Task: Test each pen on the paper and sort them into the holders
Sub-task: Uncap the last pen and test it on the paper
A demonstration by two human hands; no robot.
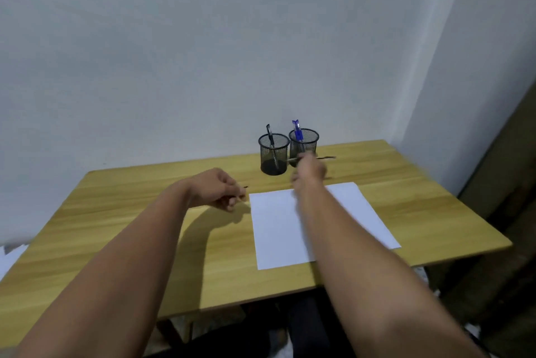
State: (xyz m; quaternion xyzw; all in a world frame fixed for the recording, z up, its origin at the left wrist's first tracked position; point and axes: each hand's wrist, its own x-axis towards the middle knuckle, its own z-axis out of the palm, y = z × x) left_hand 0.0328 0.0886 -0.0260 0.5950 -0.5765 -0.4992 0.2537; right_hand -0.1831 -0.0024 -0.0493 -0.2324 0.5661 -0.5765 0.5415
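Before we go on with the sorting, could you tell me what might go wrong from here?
1. The right hand, blurred with motion, holds a pen sideways right beside the right holder; it may knock that light mesh cup.
2. The left hand grips something small near the paper corner and may shift the sheet.

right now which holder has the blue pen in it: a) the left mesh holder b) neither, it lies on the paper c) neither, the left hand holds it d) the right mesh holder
d: the blue pen stands in the right mesh holder, while the left mesh holder holds a black pen.
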